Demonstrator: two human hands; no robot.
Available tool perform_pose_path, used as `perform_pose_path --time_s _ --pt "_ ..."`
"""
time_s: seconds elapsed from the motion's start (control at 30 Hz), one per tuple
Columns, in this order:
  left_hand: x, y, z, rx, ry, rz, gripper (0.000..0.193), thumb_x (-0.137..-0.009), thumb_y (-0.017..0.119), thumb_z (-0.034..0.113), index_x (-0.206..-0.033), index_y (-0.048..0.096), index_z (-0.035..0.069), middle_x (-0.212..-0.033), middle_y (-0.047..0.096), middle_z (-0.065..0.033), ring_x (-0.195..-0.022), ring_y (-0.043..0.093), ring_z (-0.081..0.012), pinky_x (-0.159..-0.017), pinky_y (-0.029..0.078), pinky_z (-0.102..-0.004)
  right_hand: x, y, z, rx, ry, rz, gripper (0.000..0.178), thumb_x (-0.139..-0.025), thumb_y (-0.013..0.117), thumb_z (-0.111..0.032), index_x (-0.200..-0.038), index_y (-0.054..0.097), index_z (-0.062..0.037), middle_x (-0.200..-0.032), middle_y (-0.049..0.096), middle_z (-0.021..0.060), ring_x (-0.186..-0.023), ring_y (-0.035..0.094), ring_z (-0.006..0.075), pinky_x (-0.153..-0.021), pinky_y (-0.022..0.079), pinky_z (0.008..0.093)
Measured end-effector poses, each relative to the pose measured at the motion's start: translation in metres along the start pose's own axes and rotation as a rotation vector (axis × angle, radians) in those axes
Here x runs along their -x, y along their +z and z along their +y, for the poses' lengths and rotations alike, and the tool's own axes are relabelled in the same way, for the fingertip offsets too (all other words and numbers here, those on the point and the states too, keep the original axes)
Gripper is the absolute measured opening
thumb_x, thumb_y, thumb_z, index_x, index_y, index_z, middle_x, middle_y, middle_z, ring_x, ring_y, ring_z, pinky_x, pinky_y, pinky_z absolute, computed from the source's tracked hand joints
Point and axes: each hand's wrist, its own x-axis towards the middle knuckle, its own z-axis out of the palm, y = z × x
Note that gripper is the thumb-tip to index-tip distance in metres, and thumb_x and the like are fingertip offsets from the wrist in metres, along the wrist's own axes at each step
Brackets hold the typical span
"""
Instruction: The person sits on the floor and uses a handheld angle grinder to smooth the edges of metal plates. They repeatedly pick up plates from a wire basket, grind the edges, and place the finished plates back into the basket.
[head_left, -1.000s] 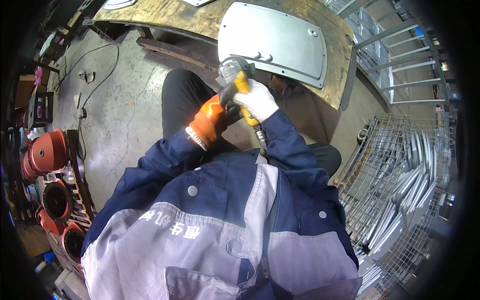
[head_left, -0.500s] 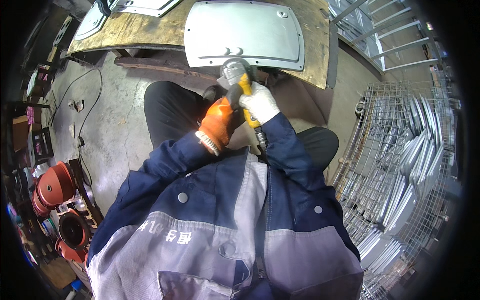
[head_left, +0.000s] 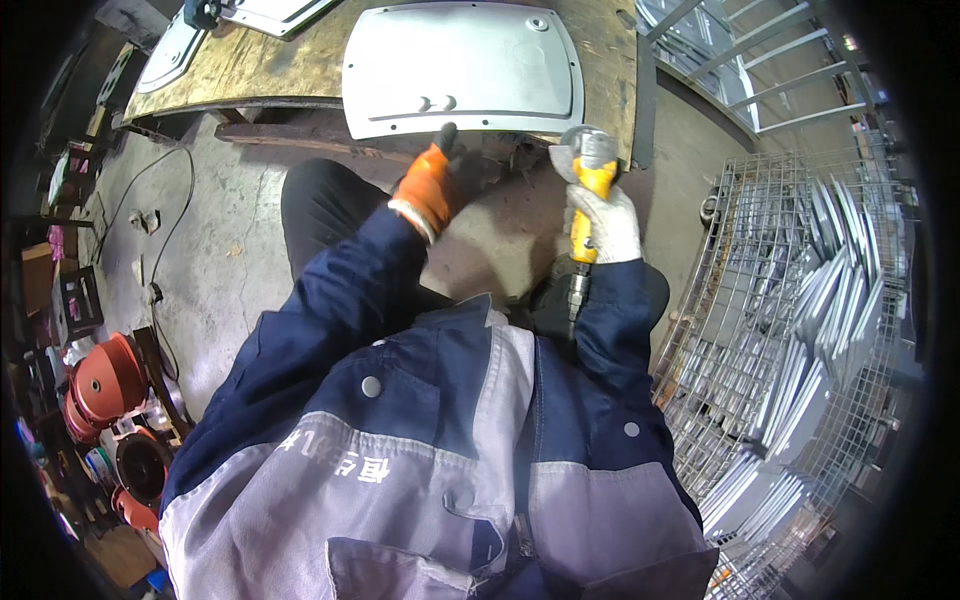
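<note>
Our yellow tool is near the table, gripped in our right hand. Our left hand, by the pale panel, is too blurry to tell if open. Let's keep it off the tool's round head.

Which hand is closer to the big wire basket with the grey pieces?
Right. The right hand, holding the yellow tool, is a short way left of the wire basket. The left hand is farther left, by the near edge of the pale panel.
</note>
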Motion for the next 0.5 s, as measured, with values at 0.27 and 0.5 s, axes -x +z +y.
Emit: perform_pose_path --time_s 0.27,0.5 --pt "-0.022 0.048 -0.018 -3.375 1.737 -0.547 0.050 -0.099 0.037 0.013 -0.147 0.025 0.006 -0.142 0.040 -0.0165 -0.125 0.050 -0.0309 -0.100 0.046 -0.0413 0.057 -0.020 -0.005 -0.018 0.079 0.021 0.025 -0.082 0.073 -0.012 -0.100 0.058 -0.0021 -0.073 0.062 0.0076 -0.054 0.060 0.0173 -0.050 0.049 0.0295" --pt "0.056 0.013 -0.011 -3.810 1.587 -0.485 0.043 -0.091 0.060 0.034 -0.121 0.053 0.004 -0.105 0.062 -0.0121 -0.096 0.059 -0.0250 -0.084 0.050 -0.0348 0.059 0.048 -0.028 -0.030 0.187 -0.269 0.029 -0.081 0.072 -0.013 -0.104 0.059 -0.0010 -0.079 0.061 0.0052 -0.060 0.059 0.0136 -0.055 0.048 0.0275"
